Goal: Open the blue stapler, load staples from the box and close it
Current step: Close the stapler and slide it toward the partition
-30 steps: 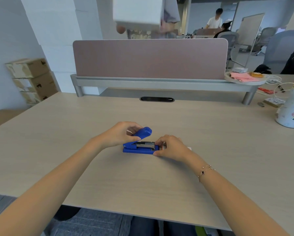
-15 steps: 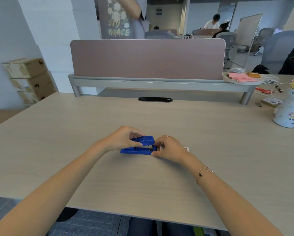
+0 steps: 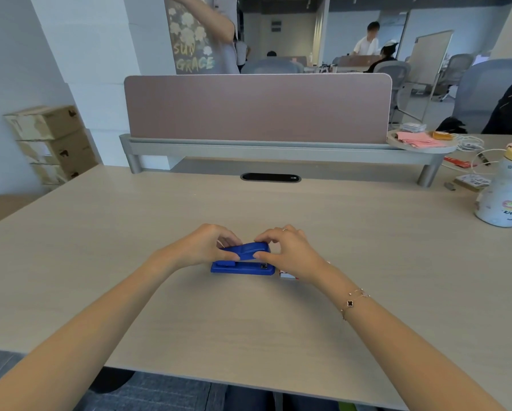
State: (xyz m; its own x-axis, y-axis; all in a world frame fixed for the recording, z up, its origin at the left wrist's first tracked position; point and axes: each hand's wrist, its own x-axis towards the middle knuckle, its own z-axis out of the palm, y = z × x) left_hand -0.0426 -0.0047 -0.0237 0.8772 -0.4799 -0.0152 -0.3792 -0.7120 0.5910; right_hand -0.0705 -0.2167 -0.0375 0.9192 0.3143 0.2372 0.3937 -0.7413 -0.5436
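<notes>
Stapler (image 3: 243,261), blue moulded plastic with a flat rectangular base and a rounded, arched top arm, lying lengthwise on the pale wood-grain desk (image 3: 249,321), near its middle. We see the top arm lowered close over the base, with a small metal part showing at the right end. Our left hand (image 3: 201,247) curls around the hinge end, thumb and fingertips pinched on the arm's smooth sides. Our right hand (image 3: 290,250) closes over the front end, fingers bent on the curved top and thumb against the near side; a thin chain bracelet (image 3: 351,302) circles that wrist. Just right of the base, partly hidden beneath the right hand, we make out the corner of a small white and red box (image 3: 287,274). Well apart, at the desk's right edge, stands a white cylindrical bottle (image 3: 505,197) with a yellow lid.
</notes>
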